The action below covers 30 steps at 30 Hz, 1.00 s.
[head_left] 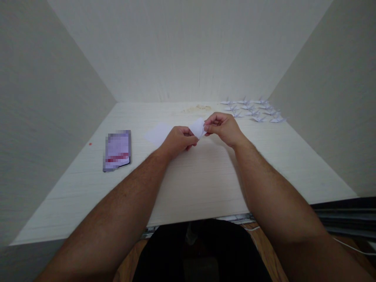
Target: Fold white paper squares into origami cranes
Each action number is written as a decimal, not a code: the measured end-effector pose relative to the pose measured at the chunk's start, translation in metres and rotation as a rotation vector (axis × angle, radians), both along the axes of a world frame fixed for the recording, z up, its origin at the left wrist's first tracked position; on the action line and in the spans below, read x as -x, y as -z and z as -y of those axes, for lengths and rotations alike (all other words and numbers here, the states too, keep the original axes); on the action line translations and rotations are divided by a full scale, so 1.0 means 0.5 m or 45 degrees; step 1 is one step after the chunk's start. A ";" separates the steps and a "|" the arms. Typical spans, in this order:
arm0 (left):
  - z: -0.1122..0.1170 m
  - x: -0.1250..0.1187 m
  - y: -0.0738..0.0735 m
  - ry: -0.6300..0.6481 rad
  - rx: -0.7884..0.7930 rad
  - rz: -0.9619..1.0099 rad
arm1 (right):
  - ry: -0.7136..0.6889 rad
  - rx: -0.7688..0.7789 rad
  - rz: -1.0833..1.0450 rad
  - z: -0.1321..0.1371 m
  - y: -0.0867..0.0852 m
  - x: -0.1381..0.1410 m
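Between my two hands is a small piece of folded white paper (pixel 197 127), held a little above the table. My left hand (pixel 179 141) pinches its lower left side between thumb and fingers. On the other side, my right hand (pixel 221 126) grips the right edge with thumb and fingertips. The exact folds are too small to make out, and my fingers cover part of the edges. Beside my left hand, flat white paper (pixel 157 133) lies on the table, partly hidden by that hand.
Several folded white paper cranes (pixel 252 110) stand in rows at the back right of the pale table (pixel 202 184). To the left lies a flat tablet-like object (pixel 117 150), its face blurred. A small red dot (pixel 90 144) is farther left. Panels enclose the back and sides.
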<state>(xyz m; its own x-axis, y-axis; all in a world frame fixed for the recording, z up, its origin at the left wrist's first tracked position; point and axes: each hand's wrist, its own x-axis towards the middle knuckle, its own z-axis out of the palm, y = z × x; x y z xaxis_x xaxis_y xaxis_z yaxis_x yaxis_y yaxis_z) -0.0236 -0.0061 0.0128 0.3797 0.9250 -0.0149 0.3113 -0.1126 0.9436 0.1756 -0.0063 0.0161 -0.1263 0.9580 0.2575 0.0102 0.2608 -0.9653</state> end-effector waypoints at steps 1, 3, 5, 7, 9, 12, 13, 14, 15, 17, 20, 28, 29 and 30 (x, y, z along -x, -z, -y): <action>0.000 0.000 0.001 -0.001 0.000 -0.005 | 0.004 0.003 -0.001 0.000 0.000 0.001; 0.000 0.000 0.001 -0.003 -0.002 -0.022 | 0.012 0.010 0.002 0.001 -0.001 0.001; 0.001 0.000 -0.001 0.000 -0.008 -0.039 | 0.015 0.014 0.005 0.001 -0.002 0.002; 0.002 0.000 -0.003 0.008 -0.010 -0.049 | 0.012 0.018 0.009 0.002 -0.003 0.003; 0.004 -0.001 -0.006 0.012 -0.014 -0.067 | 0.012 0.019 0.009 0.002 -0.003 0.003; 0.006 -0.001 -0.009 0.018 -0.019 -0.088 | 0.008 0.024 0.012 0.003 -0.004 0.004; 0.006 -0.002 -0.010 0.021 -0.020 -0.092 | 0.006 0.027 0.015 0.003 -0.004 0.004; 0.006 -0.002 -0.010 0.021 -0.022 -0.096 | 0.004 0.031 0.021 0.004 -0.004 0.004; 0.007 -0.002 -0.011 0.018 -0.025 -0.102 | 0.006 0.035 0.029 0.004 -0.005 0.005; 0.008 -0.003 -0.012 0.008 -0.030 -0.120 | 0.016 0.042 0.044 0.005 -0.005 0.005; 0.011 -0.005 -0.015 -0.010 -0.030 -0.153 | 0.025 0.052 0.063 0.005 -0.004 0.005; 0.018 -0.010 -0.019 -0.035 -0.086 -0.174 | 0.082 0.034 0.127 0.005 -0.003 0.008; 0.017 -0.010 -0.018 -0.028 -0.093 -0.175 | 0.088 0.032 0.137 0.006 -0.004 0.009; 0.016 -0.010 -0.017 -0.019 -0.099 -0.175 | 0.092 0.030 0.146 0.007 -0.005 0.010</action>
